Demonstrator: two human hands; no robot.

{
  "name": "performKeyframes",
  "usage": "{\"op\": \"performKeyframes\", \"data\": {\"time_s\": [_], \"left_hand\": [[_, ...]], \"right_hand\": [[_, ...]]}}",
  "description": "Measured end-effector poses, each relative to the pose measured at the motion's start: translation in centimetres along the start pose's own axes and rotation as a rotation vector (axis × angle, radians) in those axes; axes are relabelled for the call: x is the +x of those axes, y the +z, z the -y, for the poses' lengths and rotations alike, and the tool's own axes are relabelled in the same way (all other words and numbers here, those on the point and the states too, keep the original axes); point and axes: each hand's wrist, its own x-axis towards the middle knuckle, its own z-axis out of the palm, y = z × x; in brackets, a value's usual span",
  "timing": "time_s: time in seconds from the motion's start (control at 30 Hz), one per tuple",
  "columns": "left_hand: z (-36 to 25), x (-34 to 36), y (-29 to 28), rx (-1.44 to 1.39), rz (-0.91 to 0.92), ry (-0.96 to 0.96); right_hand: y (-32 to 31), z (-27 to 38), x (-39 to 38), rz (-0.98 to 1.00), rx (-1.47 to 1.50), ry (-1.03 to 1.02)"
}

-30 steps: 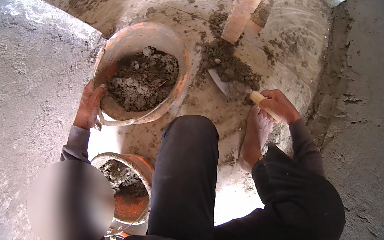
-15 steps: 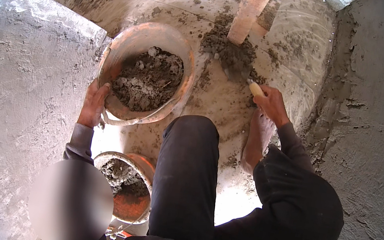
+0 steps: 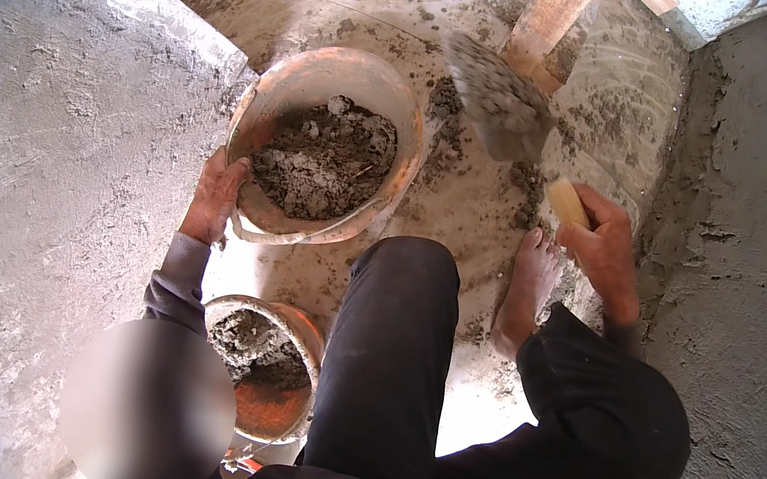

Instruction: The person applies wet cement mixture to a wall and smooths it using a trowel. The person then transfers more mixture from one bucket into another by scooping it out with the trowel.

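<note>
My left hand (image 3: 214, 195) grips the near left rim of a worn orange bucket (image 3: 397, 181), which tilts toward me. Crumbly grey mortar (image 3: 326, 159) fills its lower part. In my right hand (image 3: 605, 246) is a trowel, its pale wooden handle (image 3: 567, 203) wrapped by my fingers. A heap of wet mortar (image 3: 498, 98) covers the trowel's blade, raised over the floor to the right of the bucket and slightly smeared by motion. My bare right foot (image 3: 528, 282) rests just below that hand.
A second orange bucket (image 3: 273, 412) holding mortar stands by my left knee. Rough plastered walls rise on the left (image 3: 86, 139) and right (image 3: 765, 263). A wooden plank (image 3: 556, 10) stands at the far side of the mortar-spattered floor (image 3: 379, 26).
My right hand has lifted the trowel off the floor by the plank's foot, now loaded with mortar. My left hand keeps its hold on the bucket. The whole view has shifted slightly.
</note>
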Motion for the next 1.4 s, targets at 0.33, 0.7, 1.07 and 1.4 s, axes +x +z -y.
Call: {"op": "performKeyframes", "data": {"time_s": [0.33, 0.7, 1.07, 1.4], "left_hand": [[0.9, -0.4, -0.8, 0.36, 0.016, 0.285], [-1.6, -0.5, 1.4, -0.003, -0.026, 0.041], [-2.1, -0.4, 0.7, 0.231, -0.044, -0.038], [0.2, -0.3, -0.6, 0.282, 0.03, 0.19]], "right_hand": [[3.1, 2.7, 3.1, -0.209, -0.791, -0.557], [4.1, -4.6, 0.7, 0.259, 0.647, 0.414], [11.5, -6.3, 4.5, 0.512, 0.795, 0.593], [11.9, -4.9, 8.4, 0.375, 0.995, 0.405]]}}
